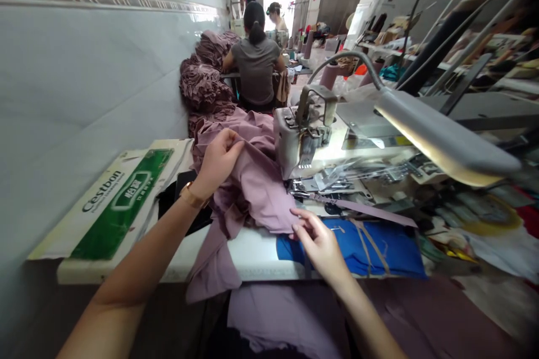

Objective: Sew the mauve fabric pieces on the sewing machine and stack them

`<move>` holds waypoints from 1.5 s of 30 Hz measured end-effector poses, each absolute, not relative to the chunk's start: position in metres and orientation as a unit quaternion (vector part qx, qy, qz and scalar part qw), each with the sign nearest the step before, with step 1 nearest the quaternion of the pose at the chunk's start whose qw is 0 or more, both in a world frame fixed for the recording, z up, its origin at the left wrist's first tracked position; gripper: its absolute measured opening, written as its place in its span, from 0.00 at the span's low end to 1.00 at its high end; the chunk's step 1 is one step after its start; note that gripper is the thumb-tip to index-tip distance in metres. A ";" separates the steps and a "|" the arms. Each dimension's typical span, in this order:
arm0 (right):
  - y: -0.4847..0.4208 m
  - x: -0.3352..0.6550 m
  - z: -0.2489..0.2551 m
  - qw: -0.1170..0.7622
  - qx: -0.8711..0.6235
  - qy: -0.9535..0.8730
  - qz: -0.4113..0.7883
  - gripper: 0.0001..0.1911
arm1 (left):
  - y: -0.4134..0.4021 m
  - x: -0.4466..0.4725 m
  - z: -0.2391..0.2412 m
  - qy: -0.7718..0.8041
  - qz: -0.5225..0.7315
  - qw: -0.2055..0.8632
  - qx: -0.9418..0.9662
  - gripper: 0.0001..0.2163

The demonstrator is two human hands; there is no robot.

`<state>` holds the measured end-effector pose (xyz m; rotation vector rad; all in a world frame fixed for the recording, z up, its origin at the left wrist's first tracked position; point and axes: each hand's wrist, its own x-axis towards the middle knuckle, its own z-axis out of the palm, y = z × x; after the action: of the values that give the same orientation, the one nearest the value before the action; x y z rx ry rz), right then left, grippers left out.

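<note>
A mauve piece of fabric is spread over the front of the table, left of the sewing machine. My left hand, with a watch on the wrist, pinches its upper fold. Lower and to the right, my right hand grips the fabric's edge between thumb and fingers, just in front of the machine's needle area. A narrow mauve strip runs from the machine toward the right. One end of the fabric hangs over the table's front edge.
A lamp on a bent neck reaches over the machine. Blue cloth lies right of my right hand. A green and white cardboard piece lies by the wall. Ahead, piled mauve fabric stands near a seated person.
</note>
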<state>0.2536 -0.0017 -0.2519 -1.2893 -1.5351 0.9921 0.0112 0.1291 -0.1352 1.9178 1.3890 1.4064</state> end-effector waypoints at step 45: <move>-0.054 0.272 -0.236 0.485 -0.469 -0.349 0.650 0.28 | 0.049 0.064 -0.203 0.256 0.180 0.028 0.949 0.19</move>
<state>0.2717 -0.0535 -0.2358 -1.1430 -0.8504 1.5834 0.0645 0.0486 -0.2026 2.9301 0.7909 0.5547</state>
